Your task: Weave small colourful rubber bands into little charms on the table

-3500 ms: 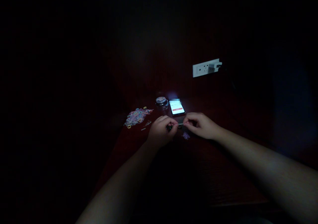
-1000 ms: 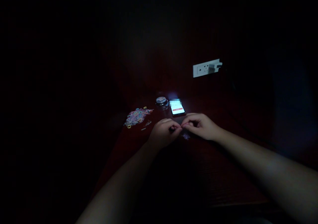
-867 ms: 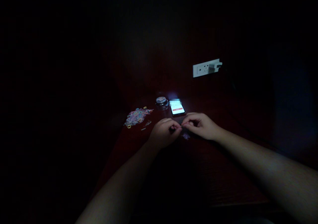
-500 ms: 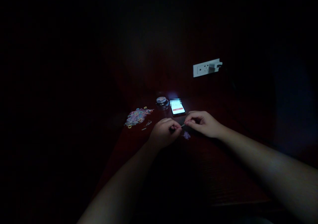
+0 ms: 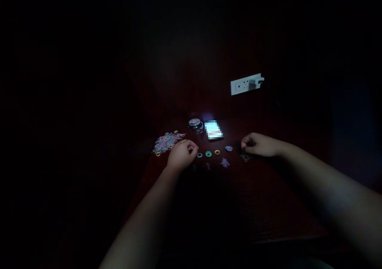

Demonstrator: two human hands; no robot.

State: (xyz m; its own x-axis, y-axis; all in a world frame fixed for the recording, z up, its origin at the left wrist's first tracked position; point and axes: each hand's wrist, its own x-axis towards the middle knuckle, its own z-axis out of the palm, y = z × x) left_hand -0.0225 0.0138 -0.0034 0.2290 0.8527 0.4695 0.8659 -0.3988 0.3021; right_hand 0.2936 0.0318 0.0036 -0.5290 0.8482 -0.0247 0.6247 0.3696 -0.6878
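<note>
A dark red surface (image 5: pixel 253 209) fades into shadow; its left edge slants past the left forearm, and its near edge runs faintly below the right forearm. The two hands are well apart, leaving a wide gap with a row between them: a blue ring (image 5: pixel 199 155), a green ring (image 5: pixel 208 154), a yellow ring (image 5: pixel 217 152) and a pale purple bundle (image 5: pixel 229 148). A looser purple cluster (image 5: pixel 225 162) lies nearer the person.

The left hand (image 5: pixel 182 155), beside a heap of coloured bands (image 5: pixel 167 142), has its fingers curled toward the thumb. The right hand (image 5: pixel 259 145) is curled above a pale cluster (image 5: pixel 246 157). I cannot tell whether either grip holds anything.

Half a second ago, both hands met mid-surface at a small thin piece, hiding the row.
</note>
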